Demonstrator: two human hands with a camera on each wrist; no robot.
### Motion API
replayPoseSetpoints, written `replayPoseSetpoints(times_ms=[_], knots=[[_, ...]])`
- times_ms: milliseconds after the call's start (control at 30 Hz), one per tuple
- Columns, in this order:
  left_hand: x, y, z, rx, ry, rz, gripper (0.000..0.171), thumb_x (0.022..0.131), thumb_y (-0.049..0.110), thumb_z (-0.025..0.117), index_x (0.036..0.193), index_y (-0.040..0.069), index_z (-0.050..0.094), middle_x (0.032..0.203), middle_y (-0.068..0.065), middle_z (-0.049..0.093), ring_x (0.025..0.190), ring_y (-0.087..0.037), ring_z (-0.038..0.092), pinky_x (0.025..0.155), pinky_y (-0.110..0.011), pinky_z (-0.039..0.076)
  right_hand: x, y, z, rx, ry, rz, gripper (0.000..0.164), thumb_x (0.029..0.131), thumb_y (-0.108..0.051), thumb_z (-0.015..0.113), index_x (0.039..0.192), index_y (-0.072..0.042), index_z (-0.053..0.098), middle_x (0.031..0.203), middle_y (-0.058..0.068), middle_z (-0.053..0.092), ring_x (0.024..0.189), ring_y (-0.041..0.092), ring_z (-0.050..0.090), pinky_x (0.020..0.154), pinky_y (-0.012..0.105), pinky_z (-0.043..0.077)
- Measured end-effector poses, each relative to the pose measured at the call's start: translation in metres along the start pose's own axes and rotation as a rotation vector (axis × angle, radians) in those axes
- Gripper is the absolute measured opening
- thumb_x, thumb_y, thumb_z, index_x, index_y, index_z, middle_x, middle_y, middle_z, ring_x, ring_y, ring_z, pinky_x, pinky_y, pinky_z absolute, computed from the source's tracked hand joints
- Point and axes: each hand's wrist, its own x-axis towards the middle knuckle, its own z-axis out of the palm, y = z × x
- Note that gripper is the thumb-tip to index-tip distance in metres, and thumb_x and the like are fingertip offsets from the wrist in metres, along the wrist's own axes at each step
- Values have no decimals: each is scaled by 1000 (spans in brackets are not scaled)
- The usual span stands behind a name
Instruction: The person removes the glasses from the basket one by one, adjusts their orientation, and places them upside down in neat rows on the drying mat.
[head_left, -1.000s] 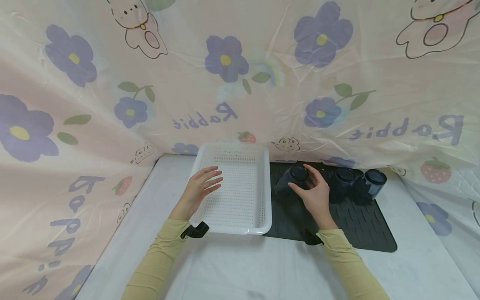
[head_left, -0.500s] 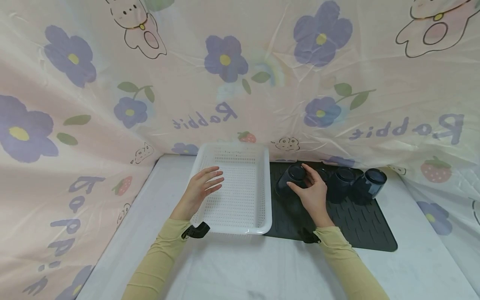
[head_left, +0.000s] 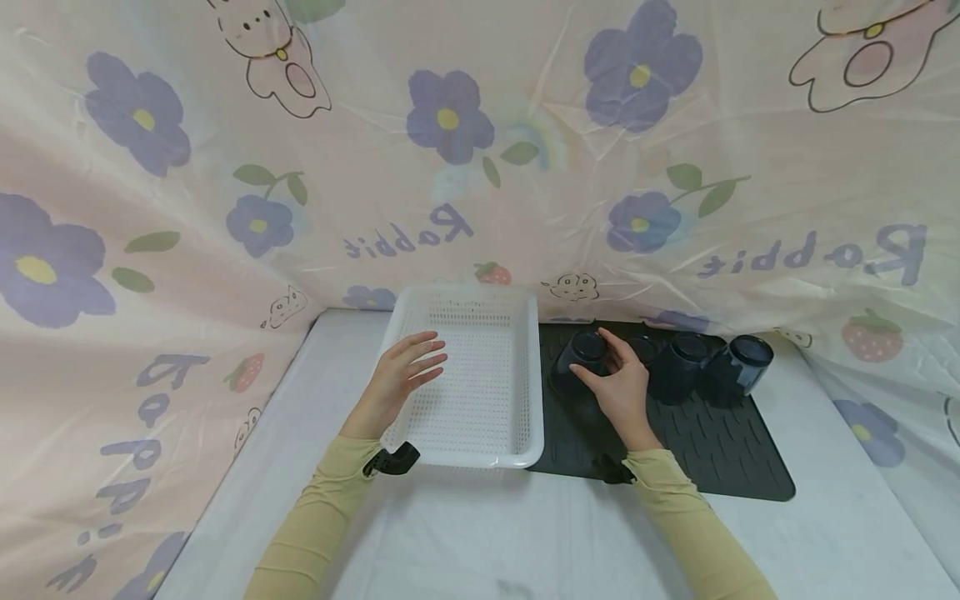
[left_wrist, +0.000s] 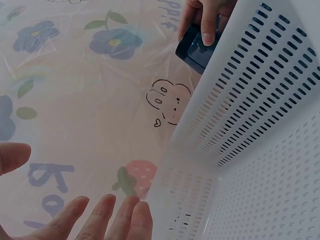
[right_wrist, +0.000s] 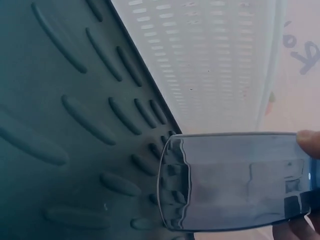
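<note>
An upside-down bluish tinted drinking glass (head_left: pixel 577 371) stands at the left end of the dark drying mat (head_left: pixel 727 450). My right hand (head_left: pixel 626 396) holds it near its upturned base, thumb on one side and fingers on the other. In the right wrist view, the rim of this clear-walled glass (right_wrist: pixel 235 182) is right at the ridged mat (right_wrist: pixel 75 150). Over the left side of the white perforated basket (head_left: pixel 472 400), my left hand (head_left: pixel 397 379) hovers with fingers spread and nothing in it. The left wrist view has these fingertips (left_wrist: pixel 102 210) beside the basket wall.
Several more dark glasses, including one (head_left: pixel 678 371) and a far-right one (head_left: pixel 738 371), stand inverted along the back of the mat. A printed curtain (head_left: pixel 450 183) hangs close behind. White cloth (head_left: pixel 480 533) covers the table in front.
The right hand and the top of the glass have shifted slightly left, bringing the glass a bit more upright. The left hand stays put.
</note>
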Motion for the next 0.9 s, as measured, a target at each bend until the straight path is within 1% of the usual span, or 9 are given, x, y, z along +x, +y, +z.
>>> replayPoseSetpoints(times_ms=[167, 367, 567, 767, 900], knots=[[0, 0, 0, -17, 3, -2, 44, 100, 19, 52, 138, -1, 43, 136, -20, 48, 130, -47, 35, 104, -46, 41, 0, 3, 2, -12, -2, 6, 72, 68, 0, 85, 133, -5, 55, 129, 12, 55, 117, 25, 55, 97, 37, 47], [1, -1, -2, -27, 12, -3, 44, 100, 18, 52, 138, -1, 43, 138, -23, 45, 130, -47, 36, 104, -46, 40, 1, 6, 6, -29, 0, 10, 72, 69, -1, 85, 133, -5, 55, 130, 12, 54, 117, 25, 55, 98, 38, 46], [-2, 0, -1, -38, 19, -12, 45, 99, 19, 53, 138, -1, 42, 139, -24, 44, 129, -45, 38, 104, -47, 40, 0, 8, 8, -41, 0, 5, 72, 68, 0, 86, 133, -6, 55, 130, 12, 55, 116, 25, 56, 97, 39, 47], [-2, 1, -2, -21, 1, 2, 49, 99, 23, 55, 139, -1, 42, 140, -24, 43, 130, -47, 36, 105, -47, 39, 1, 10, 9, -43, 2, -9, 72, 68, -1, 86, 133, -7, 56, 129, 11, 55, 116, 25, 56, 97, 38, 48], [-1, 1, -2, -17, 5, 1, 47, 99, 22, 54, 138, 0, 43, 139, -23, 44, 130, -46, 37, 105, -46, 40, 2, 10, 10, -42, 2, -17, 72, 67, -2, 86, 132, -5, 56, 129, 12, 55, 116, 26, 56, 97, 39, 47]])
